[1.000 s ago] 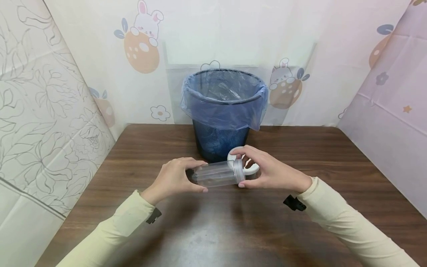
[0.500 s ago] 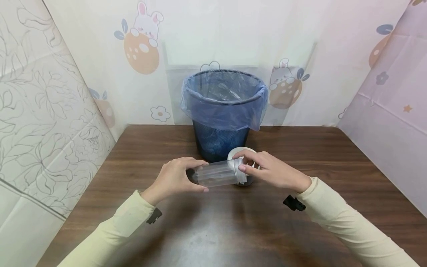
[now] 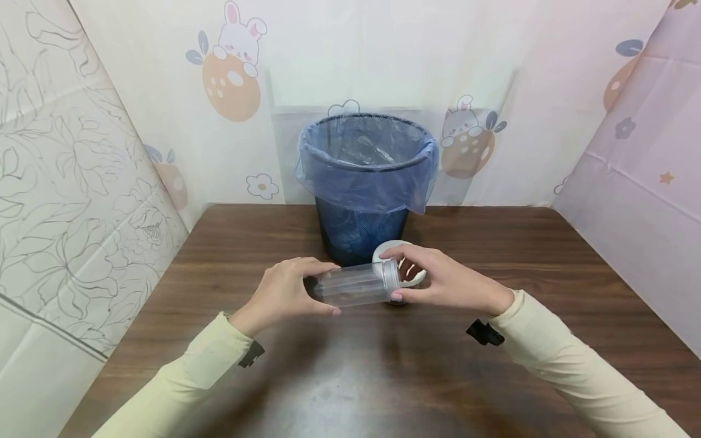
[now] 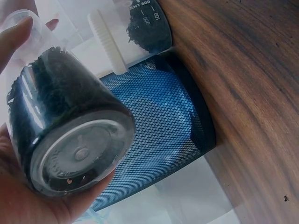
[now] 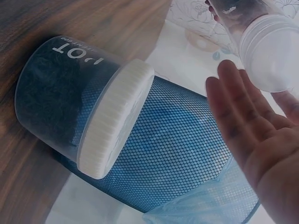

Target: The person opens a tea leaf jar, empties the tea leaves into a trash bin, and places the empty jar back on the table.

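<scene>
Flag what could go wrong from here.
Spill: the clear container is held nearly on its side with dark contents at its base; if the ridged end comes open, they could slide out.
Slip: the left hand grips the smooth base end, so a hard twist might turn it loose.
Knock: the right hand is close to the white-lidded jar and could bump it.
</scene>
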A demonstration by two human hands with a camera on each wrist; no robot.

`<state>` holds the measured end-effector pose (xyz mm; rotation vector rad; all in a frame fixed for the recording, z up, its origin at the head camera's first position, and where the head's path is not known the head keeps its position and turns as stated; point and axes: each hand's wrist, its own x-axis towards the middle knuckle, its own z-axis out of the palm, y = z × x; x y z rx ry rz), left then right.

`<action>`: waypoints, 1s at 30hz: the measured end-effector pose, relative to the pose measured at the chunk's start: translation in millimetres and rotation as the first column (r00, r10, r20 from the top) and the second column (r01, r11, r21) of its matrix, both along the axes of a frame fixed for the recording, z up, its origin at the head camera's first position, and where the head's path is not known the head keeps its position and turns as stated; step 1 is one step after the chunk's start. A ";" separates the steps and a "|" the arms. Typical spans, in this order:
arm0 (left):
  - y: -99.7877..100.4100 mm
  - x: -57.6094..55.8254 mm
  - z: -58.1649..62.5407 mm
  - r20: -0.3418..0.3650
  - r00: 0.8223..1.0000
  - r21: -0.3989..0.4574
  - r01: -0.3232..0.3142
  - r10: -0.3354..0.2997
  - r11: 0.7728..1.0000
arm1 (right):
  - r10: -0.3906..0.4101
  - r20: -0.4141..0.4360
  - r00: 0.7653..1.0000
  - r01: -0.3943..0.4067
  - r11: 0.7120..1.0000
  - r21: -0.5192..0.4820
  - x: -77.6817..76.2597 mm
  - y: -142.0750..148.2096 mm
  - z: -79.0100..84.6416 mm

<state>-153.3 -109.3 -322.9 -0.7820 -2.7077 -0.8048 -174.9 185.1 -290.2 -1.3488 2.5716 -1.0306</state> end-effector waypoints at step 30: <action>-4.5 0.4 -4.2 0.005 1.000 0.018 -0.016 0.016 1.000 | 0.065 -0.204 0.977 -0.102 0.979 -0.174 -3.5 11.6 -10.9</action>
